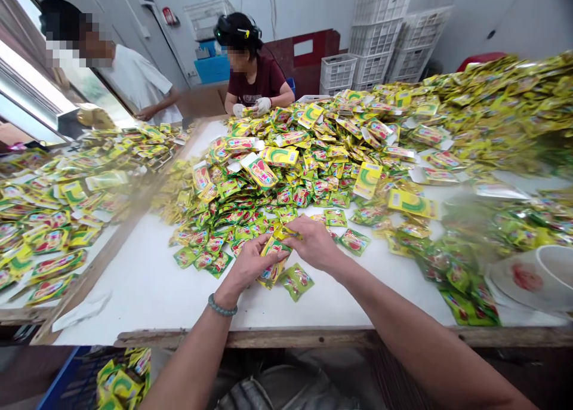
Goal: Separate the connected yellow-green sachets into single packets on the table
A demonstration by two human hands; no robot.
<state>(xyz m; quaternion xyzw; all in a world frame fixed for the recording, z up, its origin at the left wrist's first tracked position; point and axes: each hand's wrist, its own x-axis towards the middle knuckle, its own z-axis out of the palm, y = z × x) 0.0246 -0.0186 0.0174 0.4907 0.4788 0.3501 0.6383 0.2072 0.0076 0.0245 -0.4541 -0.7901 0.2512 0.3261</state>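
My left hand [250, 265] is closed around a small stack of green and yellow sachets [271, 265], held just above the white table [147, 284]. My right hand [314, 242] pinches the top of the same stack from the right. A single loose sachet [296, 280] lies on the table just below both hands. A huge pile of the same sachets [340, 153] spreads across the table beyond my hands. A bead bracelet [221, 308] sits on my left wrist.
A person in a dark red shirt [255, 79] with white gloves works at the far end; another person in white [134, 79] stands at the left. Sachets cover a second table [49, 219] on the left. White crates [380, 34] are stacked behind. A white bowl [546, 276] stands at right.
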